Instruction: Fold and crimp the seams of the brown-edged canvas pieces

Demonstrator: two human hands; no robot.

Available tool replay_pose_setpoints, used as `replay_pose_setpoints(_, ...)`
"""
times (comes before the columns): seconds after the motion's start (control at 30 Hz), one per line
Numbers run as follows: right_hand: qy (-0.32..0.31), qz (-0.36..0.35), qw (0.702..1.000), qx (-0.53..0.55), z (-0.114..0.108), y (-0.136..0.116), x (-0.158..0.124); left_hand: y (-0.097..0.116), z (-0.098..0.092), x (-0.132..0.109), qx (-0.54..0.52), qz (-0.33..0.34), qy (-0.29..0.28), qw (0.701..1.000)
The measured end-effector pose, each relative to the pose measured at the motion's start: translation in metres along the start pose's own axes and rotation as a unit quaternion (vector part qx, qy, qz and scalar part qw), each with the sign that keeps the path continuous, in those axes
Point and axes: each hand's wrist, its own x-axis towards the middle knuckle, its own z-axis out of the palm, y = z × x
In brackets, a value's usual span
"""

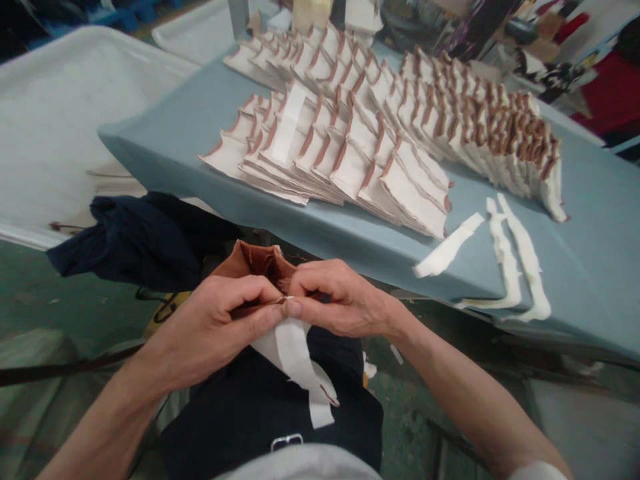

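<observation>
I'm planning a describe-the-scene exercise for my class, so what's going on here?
A person is working with bare hands: the left hand and right hand meet, thumbs and fingers pinched together at the edge of a brown piece. A white strip hangs below the fingertips. On the blue table in front lie rows of overlapping pale pieces with brown edges, and three loose strips lie toward its right side.
</observation>
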Motion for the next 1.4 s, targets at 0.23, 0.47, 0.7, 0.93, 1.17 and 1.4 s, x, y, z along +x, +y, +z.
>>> replay_pose_setpoints(0.23, 0.047, 0.011, 0.997, 0.061, 0.009, -0.003, -0.009, 0.0, 0.006, 0.004, -0.034, 0.03, -0.02, 0.999)
replay_pose_setpoints(0.47, 0.064, 0.005, 0.998, -0.021, 0.018, 0.002, -0.018, -0.014, 0.011, -0.003, 0.071, 0.098, 0.002, 0.993)
replay_pose_setpoints(0.7, 0.019, 0.033, 0.999, -0.039, 0.0, -0.002, -0.015, -0.011, 0.01, -0.005, 0.126, 0.099, 0.008, 0.987)
replay_pose_setpoints(0.93, 0.015, 0.096, 0.995, -0.026, 0.002, -0.011, -0.012, -0.009, 0.013, -0.009, 0.125, 0.093, 0.039, 0.987)
replay_pose_setpoints(1.17, 0.078, 0.145, 0.978, 0.127, 0.021, -0.007, -0.012, -0.009, 0.013, -0.007, 0.142, 0.131, 0.061, 0.979)
replay_pose_setpoints(1.4, 0.096, 0.185, 0.903, 0.377, 0.038, -0.003, -0.016, -0.02, 0.01, -0.014, 0.214, 0.282, 0.029, 0.935)
